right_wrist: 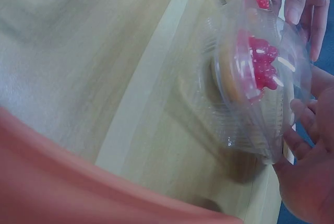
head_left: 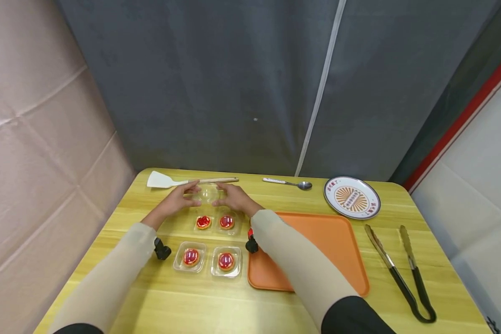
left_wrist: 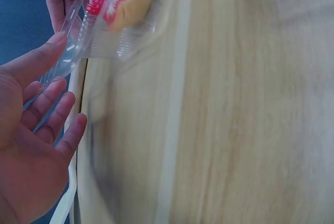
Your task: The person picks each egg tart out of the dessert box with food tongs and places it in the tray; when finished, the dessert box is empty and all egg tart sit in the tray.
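Between both hands a clear plastic lid (head_left: 208, 193) is held up, tilted, behind the back row of tarts. My left hand (head_left: 178, 200) pinches its left edge between thumb and fingers. On the other side, my right hand (head_left: 236, 199) grips the lid's right edge. Just in front sit a red-topped tart (head_left: 203, 222) and a second tart (head_left: 227, 222), each in a clear plastic box. Through the lid, in the right wrist view, one red-topped tart (right_wrist: 261, 65) shows.
Nearer me are two boxed tarts, left (head_left: 190, 257) and right (head_left: 226, 261). An orange tray (head_left: 317, 232) lies under my right forearm. Behind the hands is a white spatula (head_left: 160, 180); rightward are a spoon (head_left: 304, 185), a patterned plate (head_left: 352, 198) and tongs (head_left: 401, 278).
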